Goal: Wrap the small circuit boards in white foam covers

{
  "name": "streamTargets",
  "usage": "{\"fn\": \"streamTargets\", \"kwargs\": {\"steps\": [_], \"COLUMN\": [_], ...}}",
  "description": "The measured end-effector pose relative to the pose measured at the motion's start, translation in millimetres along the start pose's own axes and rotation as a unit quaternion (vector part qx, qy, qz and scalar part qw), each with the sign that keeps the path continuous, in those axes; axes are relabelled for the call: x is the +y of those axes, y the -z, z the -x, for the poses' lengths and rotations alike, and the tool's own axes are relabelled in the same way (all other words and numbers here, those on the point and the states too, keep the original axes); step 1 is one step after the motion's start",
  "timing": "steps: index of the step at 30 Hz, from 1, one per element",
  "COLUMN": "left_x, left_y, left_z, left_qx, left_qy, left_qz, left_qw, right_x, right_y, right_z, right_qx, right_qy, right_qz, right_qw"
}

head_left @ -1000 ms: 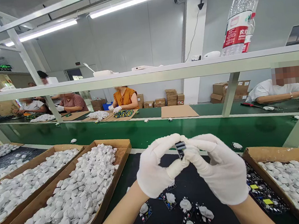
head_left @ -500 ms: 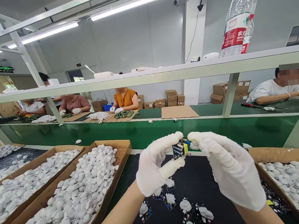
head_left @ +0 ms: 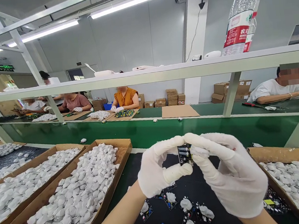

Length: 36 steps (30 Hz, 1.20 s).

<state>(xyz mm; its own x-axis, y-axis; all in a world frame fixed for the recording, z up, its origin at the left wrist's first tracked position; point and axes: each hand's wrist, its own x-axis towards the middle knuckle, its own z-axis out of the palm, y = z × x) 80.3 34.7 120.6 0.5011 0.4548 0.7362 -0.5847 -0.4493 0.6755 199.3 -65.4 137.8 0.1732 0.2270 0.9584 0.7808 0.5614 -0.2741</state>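
My left hand (head_left: pixel 163 164), in a white glove, pinches a small circuit board (head_left: pixel 184 154) by its edges between fingers and thumb. Dark cylindrical parts on the board face left. From the other side my right hand (head_left: pixel 232 171), also gloved, closes its fingers and thumb around a whitish lump (head_left: pixel 199 151) against the board. The gloves partly hide the lump and the board's right side. Below the hands, several circuit boards topped with white lumps (head_left: pixel 186 205) lie on a black mat (head_left: pixel 223 220).
Cardboard trays full of white lumps stand at left (head_left: pixel 126 144) and right (head_left: pixel 289 149). A green conveyor belt (head_left: pixel 108 130) runs behind, under a white shelf (head_left: pixel 140 73) with water bottles (head_left: pixel 239 27). Several co-workers sit across the belt.
My right hand has moved in, its thumb and fingers now closing at the board's right side. The yellow part seen earlier is covered. Small pieces on the belt have shifted right.
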Motion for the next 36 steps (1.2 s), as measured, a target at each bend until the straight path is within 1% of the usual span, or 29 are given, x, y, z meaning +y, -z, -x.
{"fn": "streamTargets", "kwargs": {"steps": [3, 6, 8, 12, 15, 17, 19, 22, 24, 26, 28, 31, 33, 36], "left_x": [6, 11, 12, 8, 4, 3, 3, 3, 3, 3, 3, 2, 1, -1], "left_y": [-1.4, -3.0, -3.5, -2.4, -0.9, -0.7, -0.9, -1.0, -0.5, 0.1, 0.2, -0.8, -1.8, -3.2], "left_z": [-1, -3, -3, -1, 2, 3, 4, 4, 3, 3, 2, 2, 2, 2], "left_qx": [-0.024, -0.045, -0.040, -0.011, 0.010, 0.020, 0.035, 0.049, 0.041, 0.024, 0.008, -0.001, 0.005, 0.031], "left_qy": [0.032, 0.051, 0.051, 0.038, 0.032, 0.026, 0.012, -0.016, -0.035, -0.056, -0.076, -0.111, -0.117, -0.101], "left_qz": [0.013, 0.052, 0.065, 0.033, 0.007, -0.015, -0.052, -0.114, -0.141, -0.154, -0.158, -0.153, -0.155, -0.173], "left_qw": [0.999, 0.996, 0.996, 0.999, 0.999, 0.999, 0.998, 0.992, 0.989, 0.986, 0.984, 0.982, 0.981, 0.979], "right_x": [1, 2, 3, 3, 1, -2, -4, -6, -6, -5, -3, 0, 2, 4], "right_y": [2, 4, 6, 5, 4, 3, 1, -3, -4, -5, -4, -2, -2, -3], "right_z": [-2, 0, 1, 1, -2, -4, -6, -9, -10, -9, -7, -5, -5, -6], "right_qx": [-0.048, -0.101, -0.111, -0.093, -0.120, -0.131, -0.128, -0.137, -0.153, -0.154, -0.139, -0.122, -0.124, -0.122], "right_qy": [-0.006, -0.029, -0.059, -0.141, -0.181, -0.215, -0.265, -0.337, -0.365, -0.381, -0.386, -0.383, -0.381, -0.366], "right_qz": [-0.020, -0.071, -0.117, -0.187, -0.211, -0.240, -0.271, -0.318, -0.350, -0.368, -0.367, -0.346, -0.332, -0.305], "right_qw": [0.999, 0.992, 0.985, 0.968, 0.953, 0.937, 0.916, 0.875, 0.849, 0.834, 0.835, 0.848, 0.854, 0.871]}}
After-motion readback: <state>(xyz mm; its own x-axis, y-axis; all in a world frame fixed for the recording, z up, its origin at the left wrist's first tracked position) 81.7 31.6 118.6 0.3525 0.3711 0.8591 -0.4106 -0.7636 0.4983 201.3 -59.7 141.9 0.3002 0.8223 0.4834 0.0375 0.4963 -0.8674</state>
